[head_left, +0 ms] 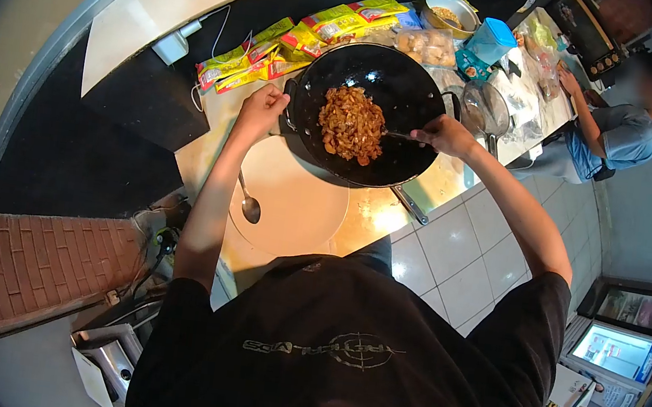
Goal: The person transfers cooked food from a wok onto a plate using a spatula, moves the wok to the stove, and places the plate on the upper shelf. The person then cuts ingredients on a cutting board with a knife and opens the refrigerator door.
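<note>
A black wok (pixel 396 159) stands on the counter, with a heap of brown, glossy cooked food (pixel 351 124) in its left half. My left hand (pixel 263 109) is at the wok's left handle, its fingers closed together around or beside it. In my right hand (pixel 442 135), inside the wok's right side, is the handle of a metal utensil (pixel 396 134) whose far end meets the food. Below the wok lies a round pale board (pixel 291 220), partly under its rim. A metal spoon (pixel 250 209) rests on the board's left part.
Yellow and red packets (pixel 336 23) lie behind the wok. To the right are a blue-lidded container (pixel 492 41), a bowl (pixel 450 14), a strainer (pixel 484 109) and plastic bags. A knife (pixel 410 204) sits at the counter's edge. Another person (pixel 631 135) is at the far right.
</note>
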{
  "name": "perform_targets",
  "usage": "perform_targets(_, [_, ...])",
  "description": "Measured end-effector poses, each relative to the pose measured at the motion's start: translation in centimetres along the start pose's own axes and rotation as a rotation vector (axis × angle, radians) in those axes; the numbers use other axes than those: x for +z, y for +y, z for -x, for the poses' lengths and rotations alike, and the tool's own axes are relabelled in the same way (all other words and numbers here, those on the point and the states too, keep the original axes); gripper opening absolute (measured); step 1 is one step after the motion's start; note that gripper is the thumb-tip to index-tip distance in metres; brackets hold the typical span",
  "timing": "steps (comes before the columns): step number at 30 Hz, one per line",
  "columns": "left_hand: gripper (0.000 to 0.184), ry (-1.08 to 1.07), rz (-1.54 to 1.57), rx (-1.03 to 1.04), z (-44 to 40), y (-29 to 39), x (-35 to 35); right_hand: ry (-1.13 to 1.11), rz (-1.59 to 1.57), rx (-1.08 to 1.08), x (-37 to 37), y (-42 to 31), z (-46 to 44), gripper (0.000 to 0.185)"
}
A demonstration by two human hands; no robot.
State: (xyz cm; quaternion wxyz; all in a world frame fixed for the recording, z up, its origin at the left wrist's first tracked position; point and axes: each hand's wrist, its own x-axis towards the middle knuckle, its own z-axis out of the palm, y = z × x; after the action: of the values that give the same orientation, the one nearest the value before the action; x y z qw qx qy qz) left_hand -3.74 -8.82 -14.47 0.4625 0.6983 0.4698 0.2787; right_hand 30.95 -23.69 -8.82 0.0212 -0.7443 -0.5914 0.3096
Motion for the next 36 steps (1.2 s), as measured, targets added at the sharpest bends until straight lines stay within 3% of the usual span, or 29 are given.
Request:
perform_targets(19, [0.023,-0.015,-0.011,0.022,-0.5,0.0,2.4,0.074,-0.123,0.002,-2.8,1.9,1.9,0.048])
perform_targets(28, [0.040,0.003,-0.114,-0.054,1.7,0.6,0.4,0.136,-0.111,-0.022,-4.1,2.3,2.3,0.052])
perform_targets(31, [0.038,0.129,-0.133,0.001,3.9,-2.1,-1.1,0.139,-0.092,-0.019,-4.4,1.8,2.9,0.052])
perform_targets(36, [0.028,0.314,0.098,-0.008,10.6,-8.0,-3.5,0.131,-0.165,-0.040,-4.7,1.1,3.8,0.048])
